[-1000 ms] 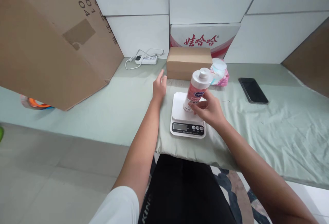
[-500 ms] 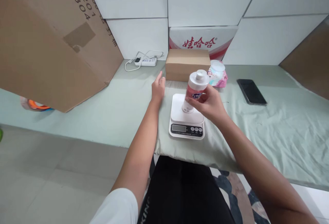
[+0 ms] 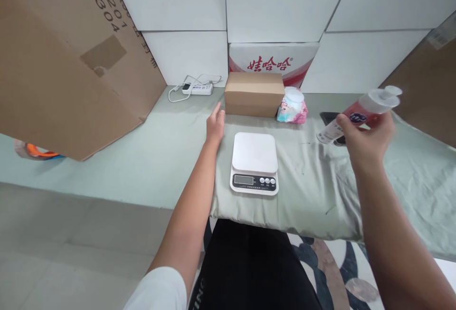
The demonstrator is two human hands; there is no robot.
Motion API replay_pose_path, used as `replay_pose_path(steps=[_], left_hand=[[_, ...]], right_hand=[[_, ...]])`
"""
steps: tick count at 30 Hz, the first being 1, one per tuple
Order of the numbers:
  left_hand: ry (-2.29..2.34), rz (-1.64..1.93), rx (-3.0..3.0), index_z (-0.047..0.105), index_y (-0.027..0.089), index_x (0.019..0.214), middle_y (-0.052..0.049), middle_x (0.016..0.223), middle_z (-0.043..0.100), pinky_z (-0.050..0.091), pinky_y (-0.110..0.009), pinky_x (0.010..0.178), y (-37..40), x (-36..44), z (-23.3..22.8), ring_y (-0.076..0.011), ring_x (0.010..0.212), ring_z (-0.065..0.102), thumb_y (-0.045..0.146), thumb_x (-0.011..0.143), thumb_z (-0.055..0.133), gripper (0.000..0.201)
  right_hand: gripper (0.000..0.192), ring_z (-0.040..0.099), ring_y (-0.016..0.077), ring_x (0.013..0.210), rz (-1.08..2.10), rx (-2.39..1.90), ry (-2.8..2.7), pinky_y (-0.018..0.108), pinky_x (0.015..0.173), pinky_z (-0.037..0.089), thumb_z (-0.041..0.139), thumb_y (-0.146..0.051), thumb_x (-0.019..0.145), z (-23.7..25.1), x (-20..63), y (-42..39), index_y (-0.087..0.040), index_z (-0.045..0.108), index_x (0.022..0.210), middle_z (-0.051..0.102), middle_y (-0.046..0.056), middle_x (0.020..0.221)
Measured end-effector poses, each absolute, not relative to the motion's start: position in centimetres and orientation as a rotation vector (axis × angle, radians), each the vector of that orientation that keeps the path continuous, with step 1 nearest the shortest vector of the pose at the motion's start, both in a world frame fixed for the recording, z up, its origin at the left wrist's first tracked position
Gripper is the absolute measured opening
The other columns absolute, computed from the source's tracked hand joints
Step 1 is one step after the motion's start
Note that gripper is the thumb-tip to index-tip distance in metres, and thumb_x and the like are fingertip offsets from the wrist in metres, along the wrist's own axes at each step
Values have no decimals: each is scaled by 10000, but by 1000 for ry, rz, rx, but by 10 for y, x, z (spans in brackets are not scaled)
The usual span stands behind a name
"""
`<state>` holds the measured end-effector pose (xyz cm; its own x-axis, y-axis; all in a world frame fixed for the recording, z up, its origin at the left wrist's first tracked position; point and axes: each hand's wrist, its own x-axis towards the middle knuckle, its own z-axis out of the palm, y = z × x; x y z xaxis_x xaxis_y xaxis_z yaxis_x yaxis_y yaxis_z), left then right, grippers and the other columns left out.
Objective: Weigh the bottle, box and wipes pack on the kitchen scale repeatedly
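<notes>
My right hand [image 3: 363,141] holds a pink bottle with a white cap [image 3: 359,113], tilted almost on its side in the air to the right of the white kitchen scale [image 3: 254,152]. The scale's platform is bare and it sits on the pale green cloth [image 3: 313,191]. My left hand [image 3: 215,125] rests flat on the cloth, fingers apart, just left of the scale and in front of a small brown cardboard box [image 3: 254,94].
A pink packet with a white lid [image 3: 292,107] lies right of the small box. A dark phone [image 3: 328,119] is partly hidden behind the bottle. A large cardboard box [image 3: 67,58] leans at left. A white power strip [image 3: 197,89] sits by the wall.
My right hand has lifted the bottle off the scale and swung it to the right, tilting it over. The left hand has stayed put.
</notes>
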<state>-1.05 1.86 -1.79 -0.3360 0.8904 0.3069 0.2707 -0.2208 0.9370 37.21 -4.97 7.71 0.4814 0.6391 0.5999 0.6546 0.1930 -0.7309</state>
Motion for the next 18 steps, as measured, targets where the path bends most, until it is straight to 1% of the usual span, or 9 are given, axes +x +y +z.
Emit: replay_pose_path(steps=[2, 4, 6, 9, 15, 16, 18], left_hand=[[1540, 1585, 1386, 654, 217, 1483, -102, 1589, 613, 337, -404, 1326, 17, -10, -17, -288, 1561, 489, 541, 1009, 571, 580], [1554, 1578, 1375, 641, 189, 1497, -115, 1582, 617, 329, -411, 1332, 15, -9, -14, -298, 1568, 478, 528, 1017, 562, 593], [1559, 1569, 1366, 621, 165, 1514, -130, 1584, 613, 331, -419, 1331, 13, -8, -12, -302, 1571, 472, 507, 1024, 549, 602], [1551, 1556, 1364, 616, 174, 1519, -130, 1600, 594, 331, -426, 1331, 13, -8, -11, -297, 1573, 471, 491, 1022, 544, 594], [1532, 1566, 1328, 625, 205, 1511, -100, 1606, 592, 326, -427, 1334, 14, -8, -13, -290, 1576, 466, 454, 1010, 560, 563], [1532, 1563, 1325, 627, 210, 1509, -96, 1609, 588, 322, -425, 1336, 15, -8, -13, -286, 1579, 463, 444, 1007, 564, 557], [1530, 1552, 1320, 622, 202, 1512, -105, 1626, 568, 311, -415, 1341, 16, -8, -14, -277, 1586, 451, 424, 1005, 564, 557]], right_hand=[[458, 653, 240, 810, -70, -1590, -1136, 394, 665, 509, 917, -257, 601, 72, 387, -39, -275, 538, 858, 726, 116, 924], [466, 649, 232, 798, -58, -1635, -1109, 396, 699, 506, 901, -161, 597, 67, 393, -33, -282, 525, 845, 724, 108, 919], [452, 652, 228, 791, -1, -1649, -1098, 397, 727, 503, 889, -138, 611, 62, 392, -32, -275, 538, 861, 727, 104, 933], [449, 666, 229, 798, 80, -1665, -1099, 390, 732, 494, 895, -153, 620, 55, 387, -34, -260, 558, 898, 730, 101, 941], [426, 653, 225, 814, 105, -1587, -1183, 404, 754, 509, 870, -225, 644, 41, 392, -33, -231, 617, 986, 729, 95, 951], [463, 652, 229, 812, 118, -1593, -1188, 412, 753, 514, 877, -243, 638, 41, 394, -34, -228, 627, 1028, 733, 108, 978], [642, 649, 246, 810, 26, -1629, -1192, 430, 715, 512, 906, -304, 615, 43, 394, -41, -219, 617, 1182, 719, 178, 1120]])
